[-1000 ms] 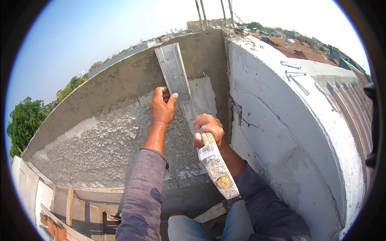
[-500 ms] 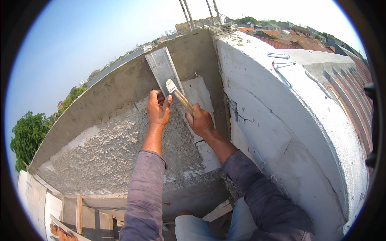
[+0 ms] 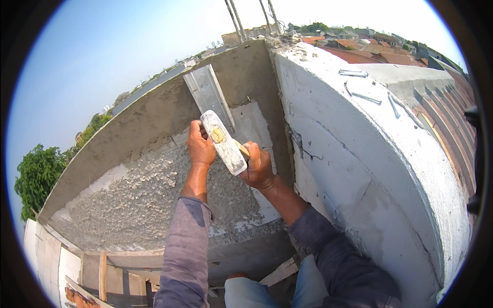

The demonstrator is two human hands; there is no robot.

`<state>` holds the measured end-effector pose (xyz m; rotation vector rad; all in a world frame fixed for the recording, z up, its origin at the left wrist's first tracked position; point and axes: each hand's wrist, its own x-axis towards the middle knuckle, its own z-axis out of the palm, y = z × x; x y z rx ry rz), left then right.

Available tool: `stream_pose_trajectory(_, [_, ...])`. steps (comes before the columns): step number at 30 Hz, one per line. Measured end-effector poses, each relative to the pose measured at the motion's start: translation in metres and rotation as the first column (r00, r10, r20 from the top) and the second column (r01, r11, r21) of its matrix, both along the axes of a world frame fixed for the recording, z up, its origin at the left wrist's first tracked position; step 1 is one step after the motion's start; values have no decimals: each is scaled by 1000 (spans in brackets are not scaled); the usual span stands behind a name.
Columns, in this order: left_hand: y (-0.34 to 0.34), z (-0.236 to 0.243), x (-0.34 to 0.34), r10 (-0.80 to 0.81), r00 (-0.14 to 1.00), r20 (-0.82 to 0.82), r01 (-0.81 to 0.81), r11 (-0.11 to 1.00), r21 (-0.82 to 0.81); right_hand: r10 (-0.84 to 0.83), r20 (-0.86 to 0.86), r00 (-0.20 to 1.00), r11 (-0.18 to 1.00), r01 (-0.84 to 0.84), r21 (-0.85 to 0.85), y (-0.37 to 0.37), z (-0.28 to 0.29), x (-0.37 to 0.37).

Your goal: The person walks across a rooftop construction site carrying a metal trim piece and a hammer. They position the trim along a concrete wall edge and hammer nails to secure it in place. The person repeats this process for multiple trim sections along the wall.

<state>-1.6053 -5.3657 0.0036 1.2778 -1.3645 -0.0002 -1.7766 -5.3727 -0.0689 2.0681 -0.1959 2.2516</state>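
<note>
A silvery metal channel [image 3: 208,92] stands slightly tilted against the plastered wall. At its lower end is my left hand [image 3: 200,146], its fingers curled in a pinch; the hammer hides what they hold, if anything. My right hand [image 3: 259,167] is wrapped round the wooden handle of a hammer [image 3: 224,143]. The hammer's pale, mortar-smeared head is held in front of the channel's lower end, close to my left fingertips. Its handle end shows as a yellowish patch in the head.
A white masonry wall [image 3: 354,149] curves along the right, with several loose nails [image 3: 366,97] on its top. Rough mortar [image 3: 133,197] covers the wall ahead. Steel bars [image 3: 233,18] rise at the far corner. Timber pieces [image 3: 102,277] lie below left; corrugated roofing [image 3: 452,110] is beyond the right wall.
The hammer has swung back toward me and turned, so its head shows broadside. My left hand stays at the channel's lower end. Some nails on the wall top lie differently.
</note>
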Motion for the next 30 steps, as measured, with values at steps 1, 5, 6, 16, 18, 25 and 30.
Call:
stream_pose_trajectory(1, [-1,0,-1,-83,997,-1,83,994,-73,121,60,991,990,-116,-78,0,0,-1])
stream_pose_trajectory(5, [-1,-1,0,-171,985,-27,167,980,-106,-205,-178,962,947,241,213,-13,7,-6])
stream_pose_trajectory(6, [-1,-2,0,-140,990,-2,139,985,-102,-225,-386,895,764,408,500,-18,9,-8])
stream_pose_trajectory(16, [-1,-2,-2,-85,996,26,88,992,-96,-302,-326,896,818,419,394,-39,-2,-12])
stream_pose_trajectory(18, [-2,-2,-2,-53,998,31,55,995,-86,-253,-322,912,833,375,407,-39,2,-15])
stream_pose_trajectory(25, [-11,-5,3,126,986,109,-121,991,-52,-21,-84,996,1000,21,4,-6,1,-3])
stream_pose_trajectory(30, [0,-6,1,20,992,124,-8,996,-91,-269,-333,904,857,382,346,-22,9,-3])
